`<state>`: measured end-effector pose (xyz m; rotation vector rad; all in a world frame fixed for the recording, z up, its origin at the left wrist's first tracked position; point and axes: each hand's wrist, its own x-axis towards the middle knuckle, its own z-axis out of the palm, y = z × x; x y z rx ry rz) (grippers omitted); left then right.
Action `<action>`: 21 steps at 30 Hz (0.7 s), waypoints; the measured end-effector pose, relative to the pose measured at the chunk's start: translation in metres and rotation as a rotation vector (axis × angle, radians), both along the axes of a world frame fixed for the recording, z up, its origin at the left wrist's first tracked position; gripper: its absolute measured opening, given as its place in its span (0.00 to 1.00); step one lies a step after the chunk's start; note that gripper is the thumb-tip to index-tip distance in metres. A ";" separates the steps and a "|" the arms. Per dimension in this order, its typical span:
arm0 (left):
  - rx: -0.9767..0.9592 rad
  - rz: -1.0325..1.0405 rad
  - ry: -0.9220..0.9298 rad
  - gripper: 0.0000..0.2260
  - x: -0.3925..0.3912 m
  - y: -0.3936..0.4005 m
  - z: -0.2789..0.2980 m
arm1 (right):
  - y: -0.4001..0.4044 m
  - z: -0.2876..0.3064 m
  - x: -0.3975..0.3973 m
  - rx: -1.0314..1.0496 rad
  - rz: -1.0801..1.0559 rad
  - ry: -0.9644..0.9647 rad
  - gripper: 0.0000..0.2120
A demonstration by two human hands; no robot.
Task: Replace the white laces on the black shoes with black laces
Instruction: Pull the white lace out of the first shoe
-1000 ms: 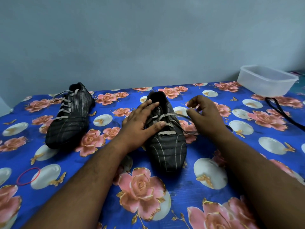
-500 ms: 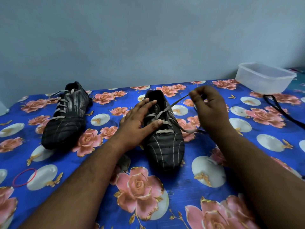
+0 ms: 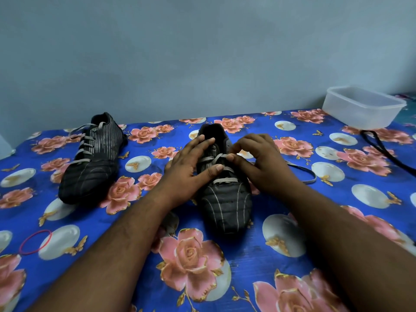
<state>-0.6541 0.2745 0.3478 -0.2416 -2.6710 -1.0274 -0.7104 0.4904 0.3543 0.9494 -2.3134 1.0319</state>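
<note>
The left hand (image 3: 191, 167) lies flat over the near black shoe (image 3: 225, 194), fingers straight and spread along its left side, the thumb pressing across the lacing. The right hand (image 3: 258, 163) sits just beside it on the shoe's right side, fingers curled, thumb and forefinger pinching the white lace (image 3: 221, 159) at an upper crossing. The freed end of that lace trails right across the floral cloth (image 3: 225, 278) in a loose loop. Both forearms reach in from the bottom edge, one either side of the shoe.

The second black shoe (image 3: 92, 158), still in its white lacing, stands well apart to the left. A black lace (image 3: 382, 152) runs off the right edge, starting under a clear plastic tub (image 3: 360, 109) at the far right corner. A red rubber band (image 3: 35, 242) lies near the left edge. Open cloth stretches in front of the shoe and between the pair.

Half a second ago the right hand was raised, drawing the lace up taut — now it has dropped back onto the lacing, while the left hand has stayed put.
</note>
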 end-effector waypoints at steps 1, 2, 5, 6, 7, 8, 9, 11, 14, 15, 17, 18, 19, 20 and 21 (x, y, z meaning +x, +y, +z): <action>0.006 -0.004 0.004 0.33 -0.001 0.000 -0.001 | 0.001 0.000 -0.001 0.004 0.012 -0.004 0.12; 0.010 -0.008 0.007 0.33 -0.002 0.000 -0.001 | 0.002 0.000 -0.002 0.001 0.025 -0.016 0.10; 0.014 -0.017 0.011 0.32 -0.003 -0.001 -0.002 | 0.005 0.008 0.002 -0.140 0.058 -0.116 0.07; 0.015 -0.018 0.011 0.32 -0.003 -0.001 -0.002 | 0.006 0.012 0.004 -0.232 0.078 -0.166 0.08; 0.015 -0.018 0.011 0.31 -0.003 -0.002 -0.002 | 0.007 0.016 0.007 -0.333 0.102 -0.209 0.09; 0.015 -0.017 0.012 0.31 -0.003 -0.002 -0.002 | 0.009 0.019 0.008 -0.421 0.119 -0.238 0.10; 0.015 -0.016 0.011 0.31 -0.003 -0.002 -0.002 | 0.011 0.022 0.009 -0.477 0.120 -0.254 0.09; 0.014 -0.014 0.005 0.31 -0.002 -0.002 -0.002 | 0.013 0.021 0.006 -0.456 0.072 -0.249 0.09; 0.008 -0.008 -0.003 0.32 -0.001 -0.001 -0.001 | 0.013 0.012 0.001 -0.292 -0.021 -0.162 0.10; 0.005 -0.006 -0.006 0.32 0.000 0.000 0.000 | 0.012 0.010 0.001 -0.248 -0.021 -0.139 0.12; 0.001 -0.002 -0.014 0.33 0.001 0.000 0.000 | 0.008 0.006 0.003 -0.159 0.008 -0.105 0.17; 0.000 -0.003 -0.020 0.33 0.002 0.000 0.001 | 0.006 0.005 0.003 -0.117 0.027 -0.087 0.18; -0.001 -0.003 -0.023 0.33 0.002 0.001 0.001 | 0.004 0.004 0.003 -0.077 0.042 -0.069 0.17; -0.003 -0.001 -0.023 0.33 0.003 0.001 0.002 | 0.002 0.003 0.004 -0.047 0.048 -0.050 0.15; -0.006 0.002 -0.022 0.33 0.003 0.001 0.002 | 0.000 0.003 0.004 -0.034 0.045 -0.032 0.12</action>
